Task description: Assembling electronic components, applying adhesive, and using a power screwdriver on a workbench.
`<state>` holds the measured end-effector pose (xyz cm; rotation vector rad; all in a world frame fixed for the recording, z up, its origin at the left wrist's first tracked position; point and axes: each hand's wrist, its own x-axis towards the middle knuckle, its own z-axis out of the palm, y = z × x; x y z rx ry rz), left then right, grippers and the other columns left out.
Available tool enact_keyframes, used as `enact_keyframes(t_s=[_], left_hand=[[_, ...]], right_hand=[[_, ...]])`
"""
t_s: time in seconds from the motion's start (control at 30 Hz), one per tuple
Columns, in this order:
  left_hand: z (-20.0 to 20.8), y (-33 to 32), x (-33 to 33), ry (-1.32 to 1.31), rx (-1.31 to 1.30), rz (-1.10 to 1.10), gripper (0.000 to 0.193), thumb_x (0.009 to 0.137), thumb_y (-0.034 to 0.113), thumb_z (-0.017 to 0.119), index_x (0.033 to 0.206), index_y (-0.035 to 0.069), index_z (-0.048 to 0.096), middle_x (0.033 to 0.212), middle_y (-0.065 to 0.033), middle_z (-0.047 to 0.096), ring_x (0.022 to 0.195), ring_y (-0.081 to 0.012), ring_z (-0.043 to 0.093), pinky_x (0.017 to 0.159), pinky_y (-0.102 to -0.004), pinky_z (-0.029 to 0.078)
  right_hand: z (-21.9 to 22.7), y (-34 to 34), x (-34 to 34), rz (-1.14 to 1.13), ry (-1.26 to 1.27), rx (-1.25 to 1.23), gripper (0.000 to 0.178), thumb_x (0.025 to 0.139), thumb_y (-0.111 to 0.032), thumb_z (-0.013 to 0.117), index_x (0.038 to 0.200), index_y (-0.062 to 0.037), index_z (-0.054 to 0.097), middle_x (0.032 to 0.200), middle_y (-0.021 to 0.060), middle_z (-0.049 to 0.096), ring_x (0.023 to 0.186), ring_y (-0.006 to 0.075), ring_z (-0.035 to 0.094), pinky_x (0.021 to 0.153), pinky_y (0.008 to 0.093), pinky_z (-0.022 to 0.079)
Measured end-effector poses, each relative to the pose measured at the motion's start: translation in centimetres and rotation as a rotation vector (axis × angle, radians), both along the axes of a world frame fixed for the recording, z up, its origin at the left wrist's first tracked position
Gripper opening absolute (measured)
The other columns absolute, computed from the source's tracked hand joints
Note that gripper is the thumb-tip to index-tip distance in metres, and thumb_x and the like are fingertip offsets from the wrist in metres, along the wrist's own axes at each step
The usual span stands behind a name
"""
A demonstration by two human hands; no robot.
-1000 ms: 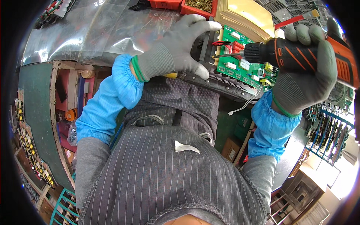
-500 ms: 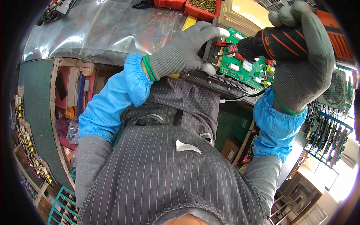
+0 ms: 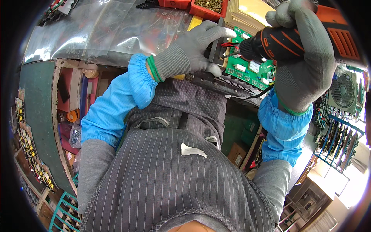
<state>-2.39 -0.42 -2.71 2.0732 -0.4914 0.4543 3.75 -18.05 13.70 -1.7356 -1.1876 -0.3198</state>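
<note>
My right hand point(image 3: 303, 75), in a grey glove, is wrapped around a black and orange power screwdriver point(image 3: 284, 43). Its thin bit points left and its tip meets, or nearly meets, the black metal end piece point(image 3: 215, 52) of a frame. That frame carries a green circuit board point(image 3: 247, 72) with white connectors and red wires. My left hand point(image 3: 191, 50), gloved too, grips the end piece between thumb and fingers. Part of the board is hidden behind the tool and my right hand. Whether a screw sits at the bit's tip is too small to tell.
A red bin point(image 3: 208, 8) of small brass-coloured screws stands behind the board, beside a stack of tan sheets point(image 3: 247, 15). Clear plastic sheeting point(image 3: 116, 31) covers the bench to the left. A fan point(image 3: 343, 89) and a blue rack of boards point(image 3: 336, 145) are at the right.
My right hand and the screwdriver have shifted a little left, bringing the chuck closer to the end piece. A black cable now shows below the board. My left hand stays in place.
</note>
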Motion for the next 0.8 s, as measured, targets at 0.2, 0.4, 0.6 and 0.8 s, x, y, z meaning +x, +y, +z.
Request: enact_keyframes(t_s=[0.2, 0.4, 0.6, 0.8], left_hand=[[0.9, 0.3, -0.3, 0.047, -0.020, -0.049, 0.098, 0.062, 0.052, 0.086, 0.142, 0.012, 0.046, 0.126, -0.0115, 0.051, 0.120, -0.0305, 0.054, 0.104, -0.0402, 0.045], [0.0, 0.5, -0.1, -0.028, -0.067, -0.006, 0.124, 0.057, 0.053, 0.088, 0.156, 0.011, 0.025, 0.149, -0.0164, 0.043, 0.140, -0.0334, 0.041, 0.112, -0.0435, 0.038], [-0.2, 2.5, -1.2, 0.250, 0.091, 0.094, 0.132, 0.051, 0.052, 0.092, 0.156, 0.008, 0.024, 0.150, -0.0186, 0.041, 0.143, -0.0354, 0.037, 0.117, -0.0471, 0.032], [-0.8, 1.3, 1.0, 0.322, 0.157, -0.018, 0.129, 0.051, 0.051, 0.094, 0.152, 0.004, 0.029, 0.144, -0.0207, 0.046, 0.135, -0.0388, 0.044, 0.113, -0.0460, 0.036]], right_hand=[[-1.6, -2.8, 2.7, 0.474, -0.033, 0.269, 0.030, 0.095, -0.007, 0.059, 0.124, 0.0011, 0.060, 0.111, 0.0198, 0.061, 0.096, 0.0259, 0.062, 0.085, 0.0465, 0.056], [6.0, -11.4, 2.9, 0.145, 0.407, 0.534, 0.040, 0.097, -0.028, 0.051, 0.115, 0.0059, 0.061, 0.099, 0.0194, 0.063, 0.089, 0.0270, 0.062, 0.080, 0.0381, 0.054], [2.5, -19.2, 3.6, -0.710, 0.607, 0.265, 0.042, 0.092, -0.035, 0.063, 0.111, 0.0012, 0.056, 0.086, 0.0057, 0.058, 0.075, 0.0145, 0.057, 0.070, 0.0300, 0.048], [-13.4, -30.7, 8.8, -0.833, 0.305, -0.561, 0.051, 0.085, -0.022, 0.070, 0.131, -0.0113, 0.053, 0.091, 0.0097, 0.064, 0.078, 0.0251, 0.065, 0.071, 0.0357, 0.052]])
